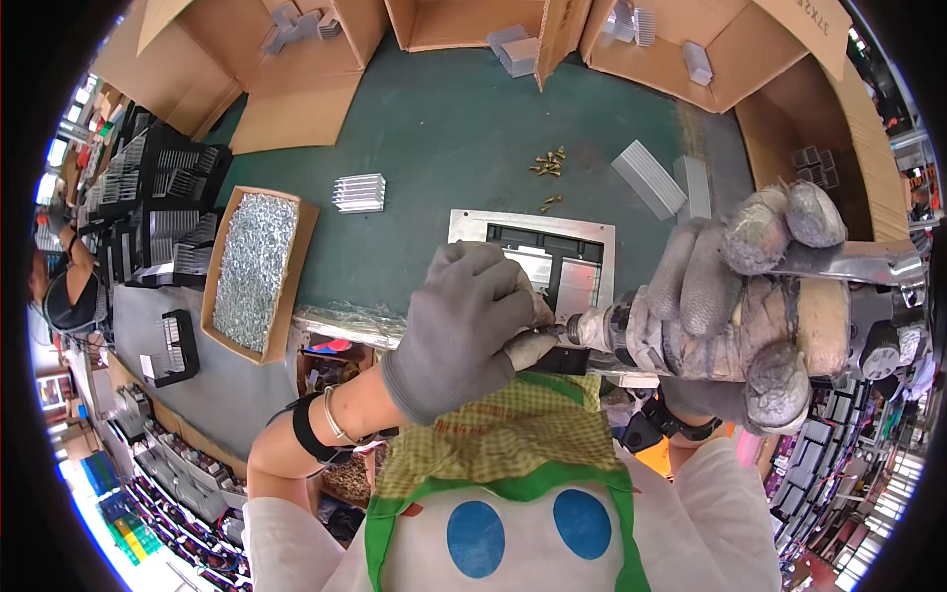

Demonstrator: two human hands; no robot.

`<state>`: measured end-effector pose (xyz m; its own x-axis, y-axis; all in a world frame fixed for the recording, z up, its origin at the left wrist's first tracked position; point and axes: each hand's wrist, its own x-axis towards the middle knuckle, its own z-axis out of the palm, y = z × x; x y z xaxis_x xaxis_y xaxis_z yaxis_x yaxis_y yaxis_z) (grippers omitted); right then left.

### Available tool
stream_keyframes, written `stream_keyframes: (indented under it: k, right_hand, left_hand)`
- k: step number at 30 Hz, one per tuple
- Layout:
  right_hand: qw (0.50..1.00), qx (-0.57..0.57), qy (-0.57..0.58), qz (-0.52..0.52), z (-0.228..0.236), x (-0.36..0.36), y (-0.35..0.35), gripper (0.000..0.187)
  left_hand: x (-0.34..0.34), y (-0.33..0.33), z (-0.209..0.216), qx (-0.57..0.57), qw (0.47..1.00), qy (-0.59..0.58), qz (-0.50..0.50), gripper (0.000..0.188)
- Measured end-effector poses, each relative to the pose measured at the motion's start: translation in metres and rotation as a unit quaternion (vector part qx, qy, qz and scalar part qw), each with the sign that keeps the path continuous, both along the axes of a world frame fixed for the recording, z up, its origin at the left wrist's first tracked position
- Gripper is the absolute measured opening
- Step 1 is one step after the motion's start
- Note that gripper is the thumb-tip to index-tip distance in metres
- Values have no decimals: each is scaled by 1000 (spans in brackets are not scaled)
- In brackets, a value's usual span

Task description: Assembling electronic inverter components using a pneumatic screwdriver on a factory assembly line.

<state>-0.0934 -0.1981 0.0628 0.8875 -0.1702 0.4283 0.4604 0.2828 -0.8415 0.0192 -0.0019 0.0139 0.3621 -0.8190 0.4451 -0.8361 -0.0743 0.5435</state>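
Observation:
Both hands wear grey gloves. My right hand grips a tape-wrapped power screwdriver lying sideways, its tip pointing left. The fingertips of that glove look worn and silvery. My left hand is closed at the driver's tip, thumb and forefinger pinched together; whatever sits between them is too small to make out. Just beyond and partly beneath my hands lies a silver metal frame with black parts and flat metal pieces inside. My left hand covers its near left part.
Brass-coloured screws lie loose past the frame. Finned heat sinks rest at right and left. A carton of small silver parts stands left. Open cardboard boxes line the far edge. Another person is at far left.

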Motion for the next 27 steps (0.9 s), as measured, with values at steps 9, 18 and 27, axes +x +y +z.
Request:
stream_keyframes:
  k: [9,18,27]
  right_hand:
    - [1000,-3,16,-15,-3,3,3,68]
    - [999,-22,32,-19,-6,12,9,69]
    - [999,-11,38,7,12,4,1,71]
  left_hand:
    - [6,5,8,80,996,-31,1,67]
    - [14,8,3,183,981,-69,-10,103]
    - [22,-2,1,101,994,-26,-28,70]
